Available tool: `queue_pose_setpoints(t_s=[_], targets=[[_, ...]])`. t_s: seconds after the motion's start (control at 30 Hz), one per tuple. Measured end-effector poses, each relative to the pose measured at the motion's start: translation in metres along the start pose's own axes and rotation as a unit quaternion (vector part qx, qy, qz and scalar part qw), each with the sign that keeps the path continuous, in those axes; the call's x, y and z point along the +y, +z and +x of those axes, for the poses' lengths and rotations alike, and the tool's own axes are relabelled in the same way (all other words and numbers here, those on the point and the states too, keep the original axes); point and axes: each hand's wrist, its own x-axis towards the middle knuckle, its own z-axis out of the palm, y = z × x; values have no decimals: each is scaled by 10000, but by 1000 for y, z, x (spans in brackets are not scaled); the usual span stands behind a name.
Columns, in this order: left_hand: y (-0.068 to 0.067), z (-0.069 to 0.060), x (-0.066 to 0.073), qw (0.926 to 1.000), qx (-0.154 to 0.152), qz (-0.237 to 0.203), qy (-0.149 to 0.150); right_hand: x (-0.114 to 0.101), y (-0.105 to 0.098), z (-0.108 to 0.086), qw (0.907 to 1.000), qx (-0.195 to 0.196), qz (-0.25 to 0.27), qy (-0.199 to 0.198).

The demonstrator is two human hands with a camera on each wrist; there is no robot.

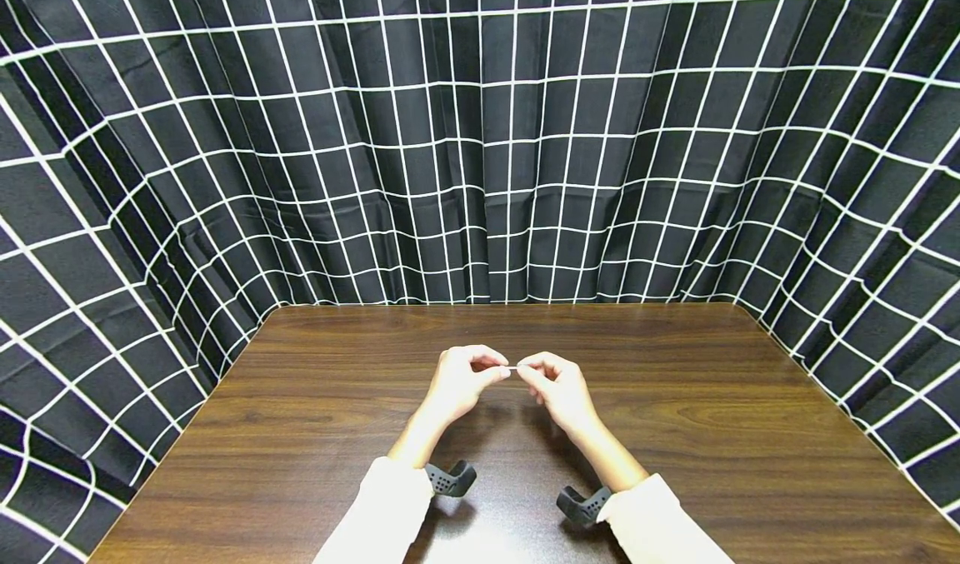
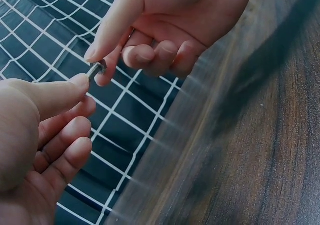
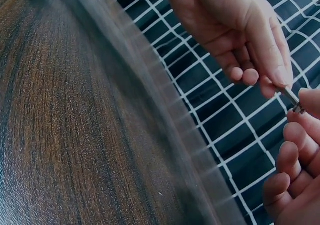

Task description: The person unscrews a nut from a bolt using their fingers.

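Note:
Between the two hands, above the table, is a small metal bolt [image 2: 93,72], seen in the head view only as a thin light line. My left hand [image 1: 457,383] pinches its shank between thumb and index finger; the fingertips hide that end. At the opposite end, my right hand [image 1: 558,389] pinches a wider dark metal piece [image 2: 102,65] with thumb and index finger. Whether this piece is the bolt's head or a nut, I cannot tell. The right wrist view also shows the bolt [image 3: 290,95] spanning both sets of fingertips. The other fingers of each hand are loosely curled.
A dark brown wood-grain table [image 1: 300,397] lies under both hands. Black curtains [image 1: 495,172] with a white grid surround its back and sides. Dark straps with protruding pieces [image 1: 452,479] sit at both wrists, beside the pale sleeves [image 1: 386,514].

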Motion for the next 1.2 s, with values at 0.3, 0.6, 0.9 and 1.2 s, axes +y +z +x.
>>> queue_pose_setpoints(t_s=[0.3,0.6,0.9,1.2], targets=[[0,-1,-1,10000,2,-19,-55,31,0,8,9995,-12,319,-82],[-2,0,-1,10000,1,5,-18,31,0,8,9980,-81,213,-585],[-3,0,-1,10000,6,36,30,2,-1,1,9975,-150,171,-671],[-4,0,-2,10000,-33,-31,73,1,-1,0,9985,-130,212,-480]])
